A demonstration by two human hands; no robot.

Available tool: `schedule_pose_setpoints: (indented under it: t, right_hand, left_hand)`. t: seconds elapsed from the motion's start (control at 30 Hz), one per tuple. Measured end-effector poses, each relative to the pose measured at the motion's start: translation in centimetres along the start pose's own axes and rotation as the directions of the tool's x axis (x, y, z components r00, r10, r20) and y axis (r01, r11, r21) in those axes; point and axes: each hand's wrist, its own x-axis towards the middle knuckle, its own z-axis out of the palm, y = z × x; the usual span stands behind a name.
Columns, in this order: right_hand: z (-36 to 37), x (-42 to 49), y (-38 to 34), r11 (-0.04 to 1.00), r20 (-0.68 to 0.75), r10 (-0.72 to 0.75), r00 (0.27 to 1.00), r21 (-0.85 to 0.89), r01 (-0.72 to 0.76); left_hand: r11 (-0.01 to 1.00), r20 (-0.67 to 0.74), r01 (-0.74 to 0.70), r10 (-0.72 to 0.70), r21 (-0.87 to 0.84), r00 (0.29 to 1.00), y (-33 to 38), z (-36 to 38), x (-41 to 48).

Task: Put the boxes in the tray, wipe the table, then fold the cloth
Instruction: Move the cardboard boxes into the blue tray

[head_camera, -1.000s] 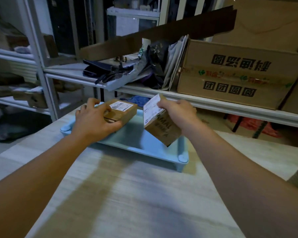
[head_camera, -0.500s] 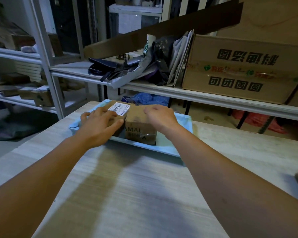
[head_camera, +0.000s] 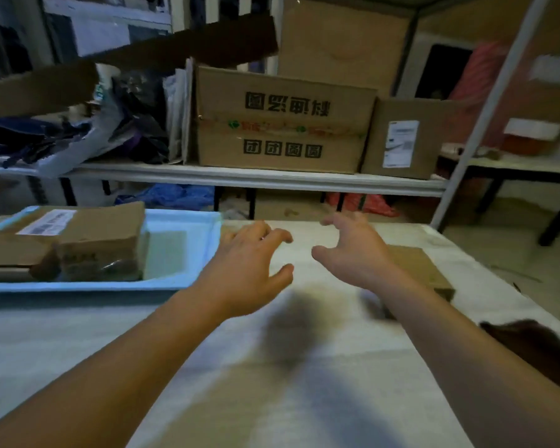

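Two brown cardboard boxes [head_camera: 88,244] lie side by side in the pale blue plastic tray [head_camera: 188,253] at the tabletop's far left edge, the left one bearing a white label. Both hands hang empty above the pale wood-grain tabletop [head_camera: 272,399], the left hand [head_camera: 249,270] and right hand [head_camera: 353,253] with fingers spread. A flat cardboard box [head_camera: 417,270] rests near the right edge behind the right forearm, with a dark brown cloth [head_camera: 530,347] nearer; cartons [head_camera: 282,124] crowd the white shelf [head_camera: 256,179] beyond.
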Motion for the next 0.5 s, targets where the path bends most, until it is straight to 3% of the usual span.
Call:
schedule_pose_setpoints:
  t: [0.13,0.27,0.37,0.5]
  right_hand:
    - [-3.7,-0.5,7.7,0.942,-0.051,0.229,0.972,-0.239,-0.235]
    - [-3.9,-0.6,12.3,0.884,0.029,0.422,0.906,-0.234,-0.404]
    - [-2.4,-0.9,13.3,0.908,0.072,0.406,0.911,-0.147,-0.393]
    - [-1.7,-1.0,13.4,0.941,0.018,0.338,0.941,0.027,-0.338]
  left_hand:
    - [0.998,0.104,-0.037,0.042,-0.049,0.994,7.2,4.7,3.4]
    - [0.993,0.202,0.051,-0.029,-0.104,0.979,10.8,8.4,5.5]
    - [0.991,0.232,0.108,-0.088,-0.078,0.969,11.9,10.1,5.8]
    - [0.980,0.212,0.180,-0.158,-0.086,0.964,11.1,10.0,5.4]
